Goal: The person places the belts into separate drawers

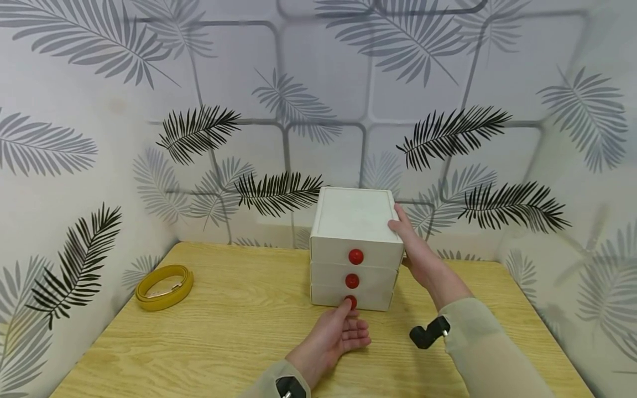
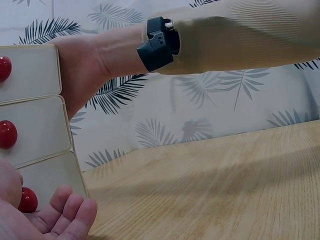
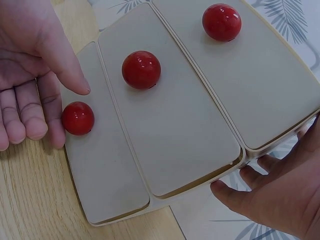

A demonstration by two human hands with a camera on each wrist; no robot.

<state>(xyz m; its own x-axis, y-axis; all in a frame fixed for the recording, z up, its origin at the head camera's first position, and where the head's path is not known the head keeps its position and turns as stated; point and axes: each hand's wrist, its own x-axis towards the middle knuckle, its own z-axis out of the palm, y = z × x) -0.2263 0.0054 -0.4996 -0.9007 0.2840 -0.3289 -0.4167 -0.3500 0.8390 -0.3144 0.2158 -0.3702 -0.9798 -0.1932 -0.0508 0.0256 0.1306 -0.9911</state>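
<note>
Backdrop: pale cloth (image 1: 328, 83) printed with grey and black leaves, rising behind and beside the table.
Table: light wood-grain top (image 1: 224, 342).
Drawer box: white box (image 1: 355, 215), upright at the far side of the table, right of the middle, its three fronts stacked and facing near.
Knobs: round and red, one per drawer: top knob (image 1: 355, 256), middle knob (image 1: 352, 281), bottom knob (image 3: 78, 118).
Left hand: on the near side of the box (image 1: 330, 334), palm up, thumb and forefinger apart to either side of the bottom knob; whether both touch it I cannot tell.
Right hand: against the box's right side (image 1: 418, 251), fingers spread, thumb at the top edge, not clamped round it.
Belt: yellow, coiled (image 1: 161, 302), far left, well apart from the box.
Sleeves: beige (image 1: 487, 354), a black device (image 1: 430, 333) at the right wrist.
</note>
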